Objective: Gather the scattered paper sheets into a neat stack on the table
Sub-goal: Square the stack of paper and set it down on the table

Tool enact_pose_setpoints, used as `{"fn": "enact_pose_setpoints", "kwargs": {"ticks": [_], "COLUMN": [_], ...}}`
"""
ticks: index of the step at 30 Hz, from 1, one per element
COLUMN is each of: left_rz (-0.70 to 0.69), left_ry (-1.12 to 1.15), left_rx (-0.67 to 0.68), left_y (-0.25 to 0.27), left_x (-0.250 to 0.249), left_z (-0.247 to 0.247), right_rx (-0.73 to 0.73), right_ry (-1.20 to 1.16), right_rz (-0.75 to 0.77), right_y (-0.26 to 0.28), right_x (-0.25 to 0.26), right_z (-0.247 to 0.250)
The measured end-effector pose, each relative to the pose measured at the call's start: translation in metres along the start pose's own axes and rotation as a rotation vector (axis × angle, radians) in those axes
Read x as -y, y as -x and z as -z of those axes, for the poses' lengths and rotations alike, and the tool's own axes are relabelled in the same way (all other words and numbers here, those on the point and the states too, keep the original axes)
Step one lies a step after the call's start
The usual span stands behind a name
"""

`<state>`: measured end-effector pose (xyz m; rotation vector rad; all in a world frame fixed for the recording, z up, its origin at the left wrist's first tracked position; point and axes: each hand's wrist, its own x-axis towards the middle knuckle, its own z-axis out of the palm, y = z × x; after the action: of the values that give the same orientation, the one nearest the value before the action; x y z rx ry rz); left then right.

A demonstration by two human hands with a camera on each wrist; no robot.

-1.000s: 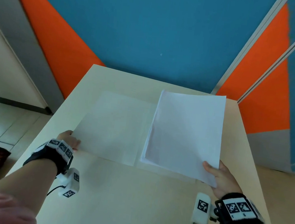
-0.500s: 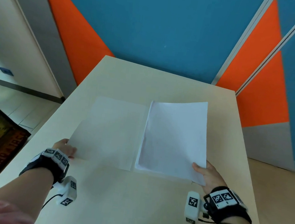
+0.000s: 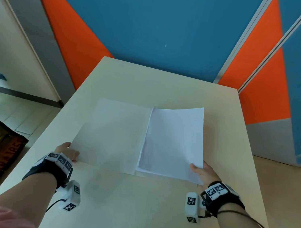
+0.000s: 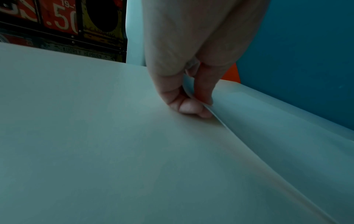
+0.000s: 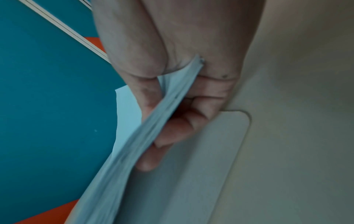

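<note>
I see the right hand (image 3: 204, 174) pinching the near right corner of a white paper stack (image 3: 173, 143), its long axis pointing away toward the blue wall, while the left hand (image 3: 66, 152) pinches the near left corner of a single white sheet (image 3: 112, 135) lying alongside on the beige table (image 3: 134, 206).

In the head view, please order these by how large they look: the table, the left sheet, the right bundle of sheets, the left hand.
1. Table.
2-3. Left sheet and right bundle look about alike; the bundle is lifted nearer the camera, so I do not rank them.
4. Left hand, mostly hidden.
</note>
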<state>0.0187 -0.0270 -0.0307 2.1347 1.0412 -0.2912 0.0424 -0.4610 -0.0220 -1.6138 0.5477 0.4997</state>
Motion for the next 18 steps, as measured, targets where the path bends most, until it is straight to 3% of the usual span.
{"fn": "enact_pose_setpoints", "kwargs": {"ticks": [8, 14, 18], "left_rz": [0.003, 0.008, 0.051], "left_ry": [0.003, 0.055, 0.285], "left_rx": [0.0, 0.002, 0.019], "left_y": [-0.001, -0.002, 0.005], "left_x": [-0.003, 0.0, -0.002], "left_z": [0.003, 0.003, 0.011], "right_rx": [-0.044, -0.199, -0.202], "right_ry": [0.152, 0.307, 0.41], "right_rz": [0.013, 0.154, 0.211], "right_y": [-0.008, -0.009, -0.007], "right_x": [-0.002, -0.002, -0.003], "right_z": [-0.004, -0.009, -0.01]}}
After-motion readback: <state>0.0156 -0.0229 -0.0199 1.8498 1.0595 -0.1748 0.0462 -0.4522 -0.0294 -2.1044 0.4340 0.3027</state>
